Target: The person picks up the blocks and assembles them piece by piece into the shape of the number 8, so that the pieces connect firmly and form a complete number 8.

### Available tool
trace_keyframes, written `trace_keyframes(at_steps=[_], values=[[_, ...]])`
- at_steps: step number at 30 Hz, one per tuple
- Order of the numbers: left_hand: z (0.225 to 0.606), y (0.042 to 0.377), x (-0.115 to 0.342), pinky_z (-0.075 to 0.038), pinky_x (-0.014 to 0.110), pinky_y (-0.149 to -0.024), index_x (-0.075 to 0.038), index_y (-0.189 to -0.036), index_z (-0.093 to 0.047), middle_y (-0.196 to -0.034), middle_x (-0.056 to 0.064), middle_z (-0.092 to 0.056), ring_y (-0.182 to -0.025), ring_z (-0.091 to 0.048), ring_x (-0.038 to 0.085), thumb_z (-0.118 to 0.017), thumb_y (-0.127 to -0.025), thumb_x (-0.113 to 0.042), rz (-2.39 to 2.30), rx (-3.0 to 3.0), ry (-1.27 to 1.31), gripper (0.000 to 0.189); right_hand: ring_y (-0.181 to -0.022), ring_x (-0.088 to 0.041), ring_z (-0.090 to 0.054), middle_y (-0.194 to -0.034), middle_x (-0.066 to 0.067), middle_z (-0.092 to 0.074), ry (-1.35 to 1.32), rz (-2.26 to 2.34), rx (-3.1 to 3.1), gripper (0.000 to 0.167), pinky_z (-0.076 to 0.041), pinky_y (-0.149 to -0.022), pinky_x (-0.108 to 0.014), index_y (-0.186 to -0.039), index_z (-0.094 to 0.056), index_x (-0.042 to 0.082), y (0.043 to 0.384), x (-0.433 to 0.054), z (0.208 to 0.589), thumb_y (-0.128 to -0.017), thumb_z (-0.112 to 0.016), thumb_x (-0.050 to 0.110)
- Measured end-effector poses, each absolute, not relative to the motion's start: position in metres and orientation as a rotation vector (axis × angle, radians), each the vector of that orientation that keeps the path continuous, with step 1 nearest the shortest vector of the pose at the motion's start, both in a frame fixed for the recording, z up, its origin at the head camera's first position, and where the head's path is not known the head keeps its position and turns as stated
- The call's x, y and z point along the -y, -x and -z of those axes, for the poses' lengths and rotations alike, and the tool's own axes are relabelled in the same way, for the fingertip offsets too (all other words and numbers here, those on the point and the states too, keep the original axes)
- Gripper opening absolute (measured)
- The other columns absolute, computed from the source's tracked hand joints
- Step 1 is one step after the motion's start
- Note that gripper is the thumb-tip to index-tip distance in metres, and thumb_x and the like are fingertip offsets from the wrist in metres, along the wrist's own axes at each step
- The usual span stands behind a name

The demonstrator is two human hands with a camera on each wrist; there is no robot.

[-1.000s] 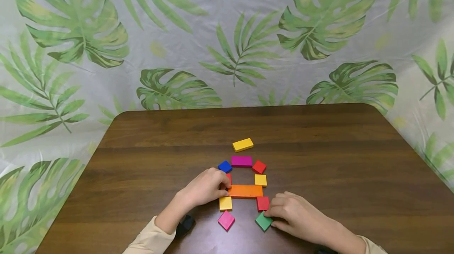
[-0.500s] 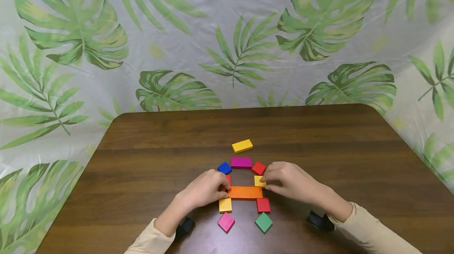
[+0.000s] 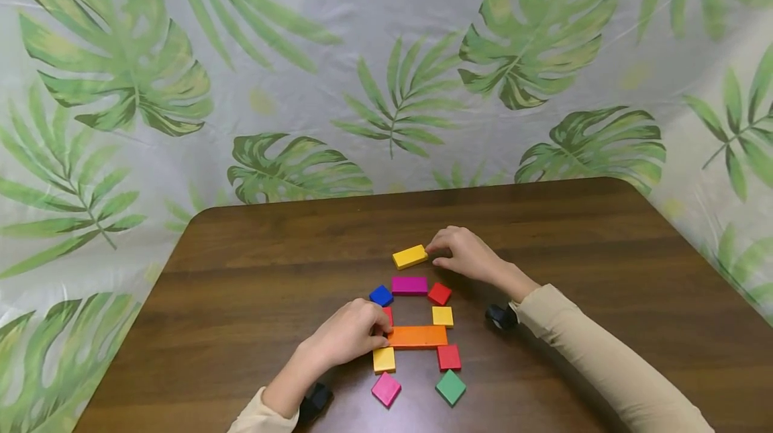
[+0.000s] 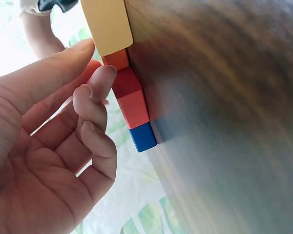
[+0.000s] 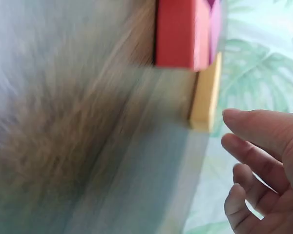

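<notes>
My left hand pinches the left end of a long orange block, thumb on the near side. In the left wrist view a yellow block and a red block flank the orange one. My right hand is at the right end of a yellow oblong block, the farthest piece. Its thumb and forefinger are parted, and the right wrist view shows them just short of that block. A magenta block lies between a blue block and a red turned block.
Below the orange block lie a yellow square, a red square, a pink block and a green block. Another yellow square sits above its right end. A leaf-print cloth hangs behind the brown table.
My right hand has gone from the green block, past the yellow square on the right, up to the far yellow block. The left hand has stayed at the orange block.
</notes>
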State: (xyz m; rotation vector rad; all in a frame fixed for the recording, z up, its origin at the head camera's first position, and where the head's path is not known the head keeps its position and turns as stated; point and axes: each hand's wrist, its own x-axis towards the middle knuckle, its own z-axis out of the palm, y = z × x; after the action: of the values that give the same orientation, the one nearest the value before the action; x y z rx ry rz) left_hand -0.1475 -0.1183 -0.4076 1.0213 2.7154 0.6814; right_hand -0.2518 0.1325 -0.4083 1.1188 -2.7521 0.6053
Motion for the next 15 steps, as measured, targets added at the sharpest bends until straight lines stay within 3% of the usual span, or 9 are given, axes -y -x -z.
trace_keyframes(at_steps=[8,15], values=[[0.409,0.147,0.120,-0.046,0.013,-0.066,-0.009,-0.083,-0.073,-0.079,-0.003,-0.071,-0.066,-0.054,0.001,-0.074,-0.079,-0.013,-0.681,-2.713,-1.026,0.006,-0.069,-0.010,-0.052,-0.104,-0.008,-0.069,-1.031,-0.693,2.887,0.029,-0.046,-0.065,-0.023,-0.108,-0.069,0.008,0.277,-0.126,0.418,-0.080,-0.073,0.015],[0.407,0.148,0.120,-0.047,0.013,-0.066,-0.009,-0.084,-0.074,-0.080,-0.003,-0.072,-0.067,-0.054,0.001,-0.074,-0.079,-0.014,-0.652,-2.727,-1.023,0.007,-0.064,-0.007,-0.045,-0.110,-0.010,-0.067,-1.081,-0.723,2.924,0.035,-0.042,-0.063,-0.020,-0.113,-0.067,0.007,0.283,-0.119,0.418,-0.079,-0.073,0.014]])
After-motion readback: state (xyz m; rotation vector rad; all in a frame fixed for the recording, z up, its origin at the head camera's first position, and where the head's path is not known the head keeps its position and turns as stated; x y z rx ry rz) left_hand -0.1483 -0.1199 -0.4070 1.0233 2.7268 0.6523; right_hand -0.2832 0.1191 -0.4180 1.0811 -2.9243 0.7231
